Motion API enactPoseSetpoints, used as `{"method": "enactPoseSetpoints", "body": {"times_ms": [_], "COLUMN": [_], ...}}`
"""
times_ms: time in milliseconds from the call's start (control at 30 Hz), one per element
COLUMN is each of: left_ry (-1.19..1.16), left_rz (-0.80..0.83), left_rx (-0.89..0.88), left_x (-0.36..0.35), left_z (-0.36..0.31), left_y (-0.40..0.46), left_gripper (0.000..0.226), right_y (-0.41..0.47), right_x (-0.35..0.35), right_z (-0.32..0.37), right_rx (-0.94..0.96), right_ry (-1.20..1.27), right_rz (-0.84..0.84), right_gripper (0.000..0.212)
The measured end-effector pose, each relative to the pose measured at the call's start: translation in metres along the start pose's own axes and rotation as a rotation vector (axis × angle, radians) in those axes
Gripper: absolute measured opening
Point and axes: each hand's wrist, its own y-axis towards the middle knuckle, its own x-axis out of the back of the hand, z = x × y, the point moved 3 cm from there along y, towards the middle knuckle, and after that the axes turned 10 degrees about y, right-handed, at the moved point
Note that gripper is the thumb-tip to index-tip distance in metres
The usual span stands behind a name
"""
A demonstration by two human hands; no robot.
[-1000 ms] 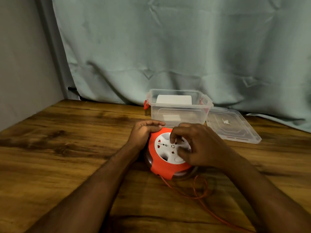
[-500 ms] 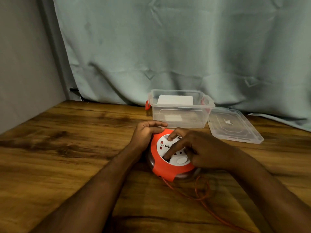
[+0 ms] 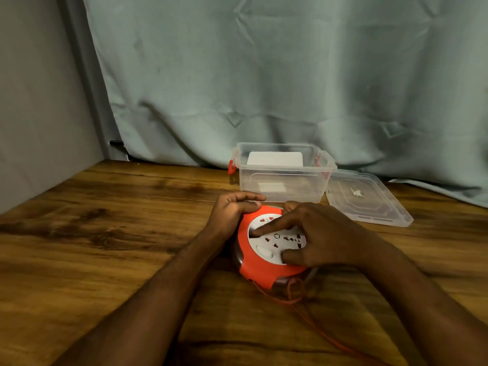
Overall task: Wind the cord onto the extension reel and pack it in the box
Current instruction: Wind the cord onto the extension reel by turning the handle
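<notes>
Now, change: the right hand (image 3: pixel 324 239) is sweeping around the white socket face, forefinger further left than a moment ago, so winding is progressing.
Hands: the left hand (image 3: pixel 232 212) is curling against the far-left rim of the reel (image 3: pixel 264 268); right fingers are spreading, pressing the dial.
Cord (image 3: pixel 298 299): orange slack is trailing off toward the near right.
Reel position: lying flat on the counter (image 3: pixel 105 247), just before the box (image 3: pixel 284 175).
Room: the box is standing open, the lid (image 3: pixel 369 199) lying beside it, counter edges well apart.

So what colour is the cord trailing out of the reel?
Orange-red, matching the extension reel casing; the cord shows best in the head view, trailing toward the camera.
</notes>
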Motion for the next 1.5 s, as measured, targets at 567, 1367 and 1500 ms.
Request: {"method": "enactPoseSetpoints", "body": {"times_ms": [567, 1367, 1500], "left_ry": [-0.014, -0.074, -0.073], "left_rz": [0.005, -0.100, -0.079], "left_rx": [-0.015, -0.075, -0.079], "left_x": [0.000, -0.009, -0.010], "left_z": [0.004, 0.003, 0.001], "left_y": [0.004, 0.004, 0.003], "left_gripper": [0.026, 0.017, 0.016], "right_y": [0.004, 0.005, 0.004], "right_x": [-0.010, -0.016, -0.013], "right_z": [0.021, 0.038, 0.039], "right_rx": [-0.341, -0.594, -0.615], "right_ry": [0.040, -0.062, -0.081], "right_rz": [-0.353, -0.532, -0.528], "right_gripper": [0.067, 0.076, 0.077]}}
